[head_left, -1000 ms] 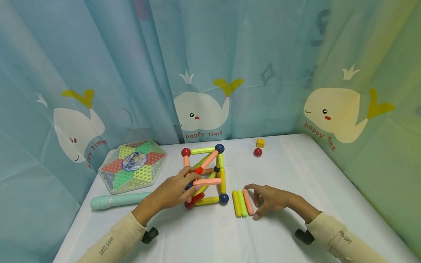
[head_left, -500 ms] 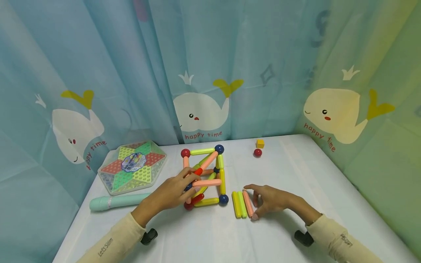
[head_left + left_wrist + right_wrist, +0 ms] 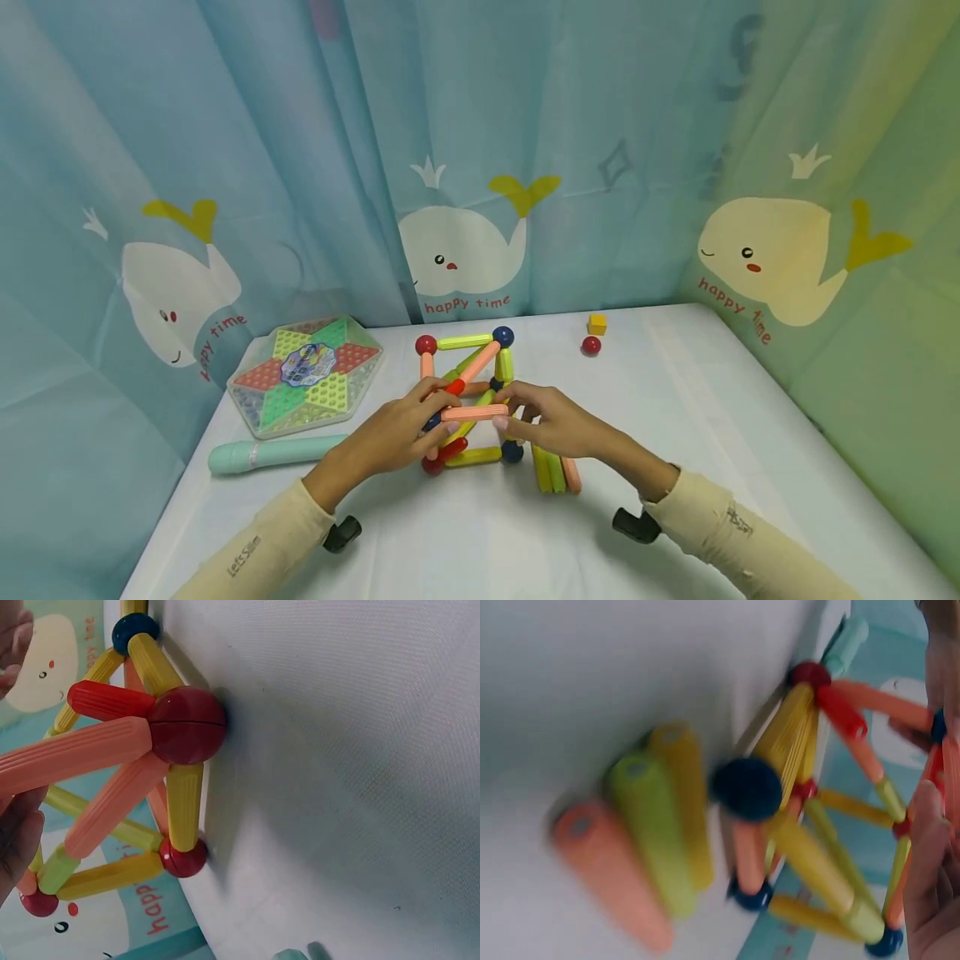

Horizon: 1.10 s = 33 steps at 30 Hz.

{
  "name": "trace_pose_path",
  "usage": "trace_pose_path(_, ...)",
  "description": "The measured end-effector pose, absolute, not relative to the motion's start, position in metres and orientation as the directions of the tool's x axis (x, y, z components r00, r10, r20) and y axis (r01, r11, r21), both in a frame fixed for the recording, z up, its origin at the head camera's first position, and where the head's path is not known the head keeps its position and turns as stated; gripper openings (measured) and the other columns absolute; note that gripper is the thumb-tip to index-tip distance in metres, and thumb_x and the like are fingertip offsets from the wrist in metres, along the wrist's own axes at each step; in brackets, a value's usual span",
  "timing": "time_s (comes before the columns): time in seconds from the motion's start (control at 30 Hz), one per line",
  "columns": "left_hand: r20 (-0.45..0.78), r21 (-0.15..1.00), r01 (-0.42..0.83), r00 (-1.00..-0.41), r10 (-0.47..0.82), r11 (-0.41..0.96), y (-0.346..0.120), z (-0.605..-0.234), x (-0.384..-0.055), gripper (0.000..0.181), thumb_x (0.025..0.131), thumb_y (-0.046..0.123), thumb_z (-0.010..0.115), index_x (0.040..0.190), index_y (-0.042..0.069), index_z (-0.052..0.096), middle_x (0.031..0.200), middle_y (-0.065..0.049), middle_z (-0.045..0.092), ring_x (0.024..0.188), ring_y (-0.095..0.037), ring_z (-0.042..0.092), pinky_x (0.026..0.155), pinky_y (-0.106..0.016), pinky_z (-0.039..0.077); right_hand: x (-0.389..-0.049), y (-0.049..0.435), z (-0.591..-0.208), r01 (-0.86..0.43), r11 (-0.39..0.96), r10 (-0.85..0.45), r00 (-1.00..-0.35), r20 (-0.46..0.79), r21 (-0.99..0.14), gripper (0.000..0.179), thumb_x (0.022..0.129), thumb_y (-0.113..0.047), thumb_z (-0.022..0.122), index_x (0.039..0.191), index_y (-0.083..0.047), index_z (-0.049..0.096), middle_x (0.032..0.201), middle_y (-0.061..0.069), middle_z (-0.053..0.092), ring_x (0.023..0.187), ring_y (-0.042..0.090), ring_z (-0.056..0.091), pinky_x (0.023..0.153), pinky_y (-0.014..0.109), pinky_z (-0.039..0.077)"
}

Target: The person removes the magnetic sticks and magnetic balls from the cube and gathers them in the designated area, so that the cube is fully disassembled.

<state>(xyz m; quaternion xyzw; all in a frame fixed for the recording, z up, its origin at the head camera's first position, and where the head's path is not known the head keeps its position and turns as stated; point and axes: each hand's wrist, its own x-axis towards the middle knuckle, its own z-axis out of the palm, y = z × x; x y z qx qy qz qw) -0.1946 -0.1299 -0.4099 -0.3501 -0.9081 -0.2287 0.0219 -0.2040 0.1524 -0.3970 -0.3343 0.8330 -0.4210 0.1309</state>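
A cube-like frame of coloured magnetic rods and balls (image 3: 474,457) stands on the table. My left hand (image 3: 408,425) grips its near upper left corner, fingers round a dark blue ball (image 3: 432,422). From that ball a salmon rod (image 3: 474,412) points right. My right hand (image 3: 551,421) pinches the rod's right end between thumb and fingers. A short red rod (image 3: 455,387) shows beside the left fingertips. In the left wrist view, a dark red ball (image 3: 187,724) forms a lower corner on the table. The right hand partly hides the frame's right side.
Loose yellow (image 3: 682,802), lime (image 3: 652,832) and salmon (image 3: 615,877) rods lie right of the frame. Farther back are a red ball (image 3: 591,345) and yellow cube (image 3: 597,324). A star-patterned board game (image 3: 315,412) and mint microphone-shaped stick (image 3: 277,453) lie left. A whale-print curtain (image 3: 600,250) hangs behind.
My right hand has left the loose salmon rod on the table and moved left to the end of the salmon rod on the frame. The left hand stays at its corner.
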Motion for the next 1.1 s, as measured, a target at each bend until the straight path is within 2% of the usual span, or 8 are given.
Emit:
trace_pose_path(0.1,0.214,0.376,0.675,-0.730,0.649,0.635,-0.130,-0.410,-0.195,0.039,0.104,0.038,0.054,0.136,0.017,0.055,0.135,0.000,0.049,0.071,-0.005,0.053,0.067,-0.022,0.050,-0.207,0.138,-0.400,-0.420,0.361,-0.664,-0.743,0.087,-0.832,0.023,0.100,-0.029,0.065,0.118,-0.014,0.066,0.101,0.013,0.070,0.066,0.018,0.062,0.060,0.026,0.052)
trace_pose_path(0.17,0.217,0.377,0.683,-0.722,0.657,0.626,-0.129,-0.410,-0.195,0.037,0.104,0.037,0.055,0.134,0.017,0.056,0.137,-0.002,0.048,0.068,-0.002,0.053,0.067,-0.022,0.050,-0.208,0.134,-0.401,-0.406,0.333,-0.661,-0.744,0.097,-0.851,0.019,0.099,-0.023,0.065,0.115,-0.012,0.068,0.109,0.015,0.071,0.059,0.016,0.058,0.056,0.025,0.049)
trace_pose_path(0.23,0.218,0.372,0.692,-0.713,0.667,0.618,-0.128,-0.410,-0.195,0.037,0.104,0.036,0.054,0.135,0.017,0.055,0.138,-0.003,0.048,0.069,-0.002,0.052,0.067,-0.022,0.050,-0.209,0.134,-0.403,-0.403,0.319,-0.661,-0.743,0.103,-0.858,0.017,0.100,-0.019,0.064,0.114,-0.011,0.069,0.101,0.018,0.070,0.055,0.012,0.053,0.053,0.024,0.046)
trace_pose_path(0.3,0.220,0.372,0.699,-0.706,0.673,0.611,-0.127,-0.411,-0.195,0.035,0.104,0.035,0.054,0.134,0.017,0.055,0.138,-0.004,0.048,0.069,-0.004,0.052,0.066,-0.022,0.049,-0.210,0.135,-0.404,-0.415,0.311,-0.669,-0.734,0.113,-0.855,0.014,0.100,-0.014,0.062,0.111,-0.009,0.069,0.113,0.015,0.069,0.055,0.011,0.052,0.052,0.024,0.047)
trace_pose_path(0.43,0.241,0.364,0.709,-0.699,0.674,0.605,-0.128,-0.410,-0.194,0.033,0.105,0.032,0.054,0.133,0.016,0.056,0.133,-0.004,0.050,0.071,-0.009,0.051,0.064,-0.023,0.048,-0.212,0.138,-0.403,-0.442,0.299,-0.683,-0.718,0.134,-0.846,0.011,0.101,-0.011,0.059,0.109,-0.008,0.067,0.104,0.012,0.068,0.058,0.010,0.054,0.053,0.026,0.049)
trace_pose_path(0.63,0.250,0.378,0.696,-0.711,0.657,0.610,-0.133,-0.410,-0.191,0.031,0.104,0.036,0.055,0.130,0.019,0.056,0.137,-0.001,0.048,0.063,0.003,0.053,0.071,-0.024,0.052,-0.213,0.156,-0.395,-0.377,0.336,-0.611,-0.785,0.105,-0.863,0.013,0.099,-0.005,0.059,0.110,-0.006,0.064,0.086,0.016,0.064,0.062,0.016,0.055,0.053,0.030,0.051)
trace_pose_path(0.8,0.244,0.382,0.697,-0.710,0.661,0.607,-0.132,-0.411,-0.192,0.033,0.105,0.041,0.051,0.130,0.020,0.056,0.136,0.000,0.047,0.059,0.007,0.051,0.073,-0.025,0.052,-0.211,0.180,-0.397,-0.288,0.384,-0.573,-0.819,0.018,-0.877,0.014,0.101,-0.009,0.056,0.113,-0.002,0.055,0.088,0.015,0.067,0.061,0.025,0.058,0.053,0.031,0.052)
trace_pose_path(1.1,0.220,0.398,0.666,-0.738,0.638,0.632,-0.134,-0.411,-0.192,0.031,0.103,0.036,0.057,0.130,0.021,0.055,0.140,-0.002,0.046,0.057,0.007,0.051,0.073,-0.025,0.053,-0.200,0.232,-0.411,-0.250,0.420,-0.499,-0.866,0.007,-0.873,0.016,0.102,-0.018,0.059,0.111,-0.004,0.058,0.091,0.023,0.069,0.055,0.024,0.056,0.046,0.025,0.045)
